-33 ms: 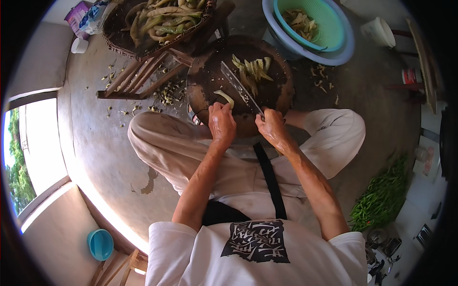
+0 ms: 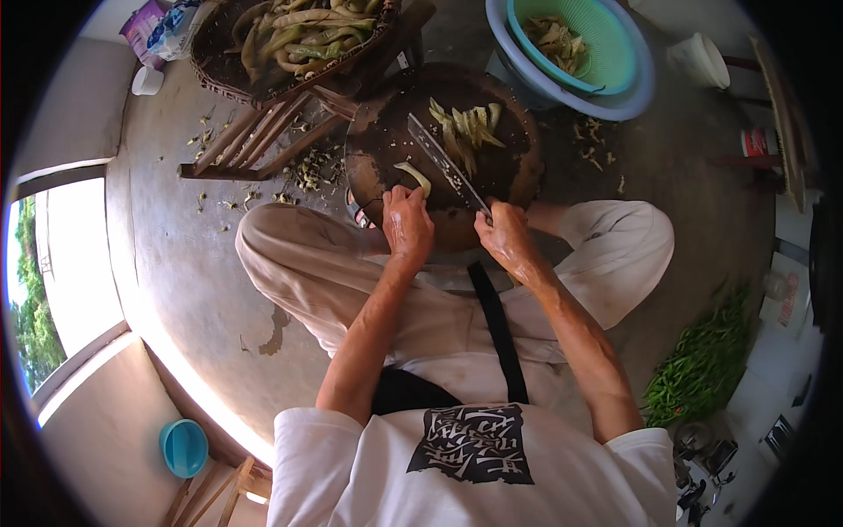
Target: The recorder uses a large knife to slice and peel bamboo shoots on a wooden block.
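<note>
A round, dark wooden chopping board [image 2: 378,132] lies in front of my folded legs. My left hand [image 2: 408,224] is closed on a curved, pale yellow-green vegetable piece [image 2: 416,175] near its front left edge. My right hand [image 2: 511,239] grips the handle of a cleaver [image 2: 439,158]; its blade slants up and left over the board, apart from the held piece. Small pale bits stick to the blade or lie beside it. Behind and right of the blade sits a heap of cut strips [image 2: 470,127]. My right fingers hide most of the handle.
A wicker basket [image 2: 206,75] of long yellow-green vegetables stands far left on a wooden stool [image 2: 263,149]. At far right, a green colander [image 2: 615,61] with cut pieces sits in a blue basin [image 2: 645,83]. Trimmings [image 2: 312,171] litter the floor. Green peppers [image 2: 702,360] are piled at right.
My right hand and the cleaver have shifted very slightly to the right. My left hand keeps its place on the vegetable piece.
</note>
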